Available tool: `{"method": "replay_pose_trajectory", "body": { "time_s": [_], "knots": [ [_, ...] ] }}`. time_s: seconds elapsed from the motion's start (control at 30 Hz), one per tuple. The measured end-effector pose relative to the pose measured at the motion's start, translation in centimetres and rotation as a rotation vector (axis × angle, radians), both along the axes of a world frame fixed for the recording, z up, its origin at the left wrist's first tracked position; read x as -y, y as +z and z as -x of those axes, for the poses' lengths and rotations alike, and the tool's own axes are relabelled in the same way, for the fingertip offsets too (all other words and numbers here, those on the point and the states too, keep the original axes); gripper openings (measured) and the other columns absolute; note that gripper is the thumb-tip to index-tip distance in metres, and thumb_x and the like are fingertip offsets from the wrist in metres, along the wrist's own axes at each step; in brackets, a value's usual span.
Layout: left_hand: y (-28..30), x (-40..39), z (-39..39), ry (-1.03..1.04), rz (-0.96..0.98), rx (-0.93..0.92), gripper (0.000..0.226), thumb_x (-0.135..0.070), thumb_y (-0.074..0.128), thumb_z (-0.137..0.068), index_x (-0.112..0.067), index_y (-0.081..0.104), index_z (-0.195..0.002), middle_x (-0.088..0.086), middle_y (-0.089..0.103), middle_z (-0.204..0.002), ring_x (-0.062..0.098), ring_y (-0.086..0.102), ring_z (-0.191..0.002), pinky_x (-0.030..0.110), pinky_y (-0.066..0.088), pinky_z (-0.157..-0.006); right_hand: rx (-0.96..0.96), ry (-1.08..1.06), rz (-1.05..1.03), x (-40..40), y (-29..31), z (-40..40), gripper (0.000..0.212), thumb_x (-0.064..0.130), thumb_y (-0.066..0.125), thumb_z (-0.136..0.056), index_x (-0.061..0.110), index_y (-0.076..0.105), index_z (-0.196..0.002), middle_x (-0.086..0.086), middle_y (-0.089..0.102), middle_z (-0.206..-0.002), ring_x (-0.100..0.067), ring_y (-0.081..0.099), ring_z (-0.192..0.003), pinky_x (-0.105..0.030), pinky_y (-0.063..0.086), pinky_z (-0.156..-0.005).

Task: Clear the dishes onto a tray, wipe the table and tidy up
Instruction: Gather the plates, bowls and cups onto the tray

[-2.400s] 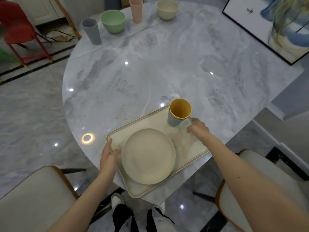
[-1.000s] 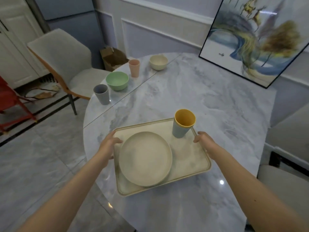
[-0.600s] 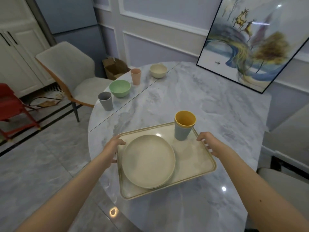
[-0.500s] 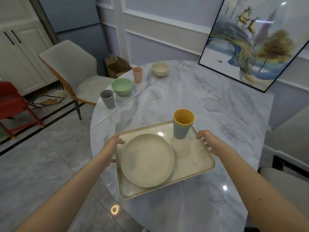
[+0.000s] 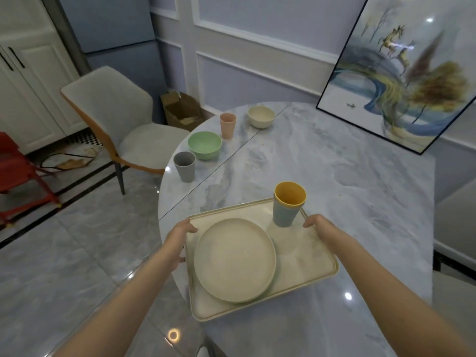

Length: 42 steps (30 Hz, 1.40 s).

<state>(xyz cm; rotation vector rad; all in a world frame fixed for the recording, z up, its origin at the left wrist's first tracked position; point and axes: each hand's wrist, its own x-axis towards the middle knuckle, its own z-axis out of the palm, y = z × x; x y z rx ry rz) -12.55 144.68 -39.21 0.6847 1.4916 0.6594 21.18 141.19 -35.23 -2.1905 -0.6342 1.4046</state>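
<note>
We have carried the tray (image 5: 319, 276) along the tabletop (image 5: 347, 181), nearer the green bowl (image 5: 204, 145). Left hand (image 5: 177, 240) and right hand (image 5: 320, 226) each clasp a tray rim; remaining dishes now sit within reach beyond it.

A cream tray (image 5: 304, 264) is held level over the marble table's (image 5: 334, 176) near edge. On it a cream plate (image 5: 234, 258) lies flat, and a yellow cup nested in a blue cup (image 5: 288, 207) stands upright at its far right corner. A grey cup (image 5: 184, 166), green bowl (image 5: 204, 145), pink cup (image 5: 228, 125) and cream bowl (image 5: 261, 116) are left along the table's far left edge.
</note>
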Motion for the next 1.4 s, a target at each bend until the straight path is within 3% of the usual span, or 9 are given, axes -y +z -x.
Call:
{"method": "replay_pose_trajectory", "body": {
  "time_s": [0.07,0.3,0.67,1.1,1.23,1.4],
  "knots": [
    [0.3,-2.3,1.2,-0.026,-0.003,0.002,0.056,-0.02,0.052,-0.081,-0.036,0.044,-0.135,-0.002,0.038,-0.136,0.027,0.035,-0.128,0.047,0.036,-0.094,0.051,-0.008,-0.031,-2.1,-0.2,1.5,0.042,0.025,0.056,-0.072,0.011,0.055,-0.112,-0.019,0.059,-0.114,-0.038,0.056,-0.1,-0.041,0.046,-0.081],
    [0.2,-8.2,3.2,-0.085,0.01,-0.009,0.051,-0.019,0.053,-0.079,-0.04,0.049,-0.126,-0.004,0.04,-0.123,0.022,0.037,-0.113,0.043,0.039,-0.085,0.085,-0.138,-0.027,-5.5,0.0,4.1,0.041,0.028,0.054,-0.079,0.013,0.051,-0.117,-0.019,0.056,-0.121,-0.038,0.054,-0.107,-0.05,0.044,-0.097],
    [0.1,-10.0,-0.1,-0.165,-0.017,-0.034,0.054,-0.017,0.052,-0.082,-0.033,0.047,-0.133,-0.003,0.042,-0.123,0.023,0.039,-0.112,0.041,0.037,-0.084,0.016,-0.289,-0.048,-4.6,-0.6,2.1,0.039,0.026,0.054,-0.08,0.01,0.05,-0.116,-0.019,0.051,-0.13,-0.038,0.05,-0.115,-0.047,0.042,-0.098],
    [-0.3,-9.8,-2.2,-0.207,0.002,-0.087,0.043,-0.018,0.052,-0.083,-0.034,0.05,-0.122,0.001,0.044,-0.123,0.027,0.041,-0.112,0.041,0.039,-0.083,-0.09,-0.335,-0.11,-2.1,-1.7,0.0,0.049,0.027,0.055,-0.077,0.013,0.052,-0.124,-0.017,0.049,-0.135,-0.039,0.048,-0.119,-0.052,0.039,-0.103],
    [-0.9,-11.9,-2.4,-0.238,-0.008,-0.094,0.05,-0.018,0.053,-0.081,-0.033,0.049,-0.129,0.002,0.046,-0.122,0.026,0.043,-0.111,0.041,0.038,-0.083,-0.089,-0.391,-0.146,-2.5,-2.6,0.2,0.051,0.025,0.056,-0.077,0.012,0.052,-0.126,-0.013,0.043,-0.139,-0.035,0.045,-0.121,-0.049,0.039,-0.103],
    [-2.2,-15.4,-1.9,-0.311,-0.005,-0.077,0.052,-0.018,0.053,-0.08,-0.035,0.049,-0.129,0.001,0.048,-0.12,0.022,0.046,-0.1,0.037,0.038,-0.076,-0.068,-0.493,-0.144,-3.4,-4.4,2.0,0.05,0.026,0.056,-0.076,0.011,0.051,-0.124,-0.013,0.045,-0.137,-0.035,0.046,-0.119,-0.045,0.041,-0.098]
  ]
}}
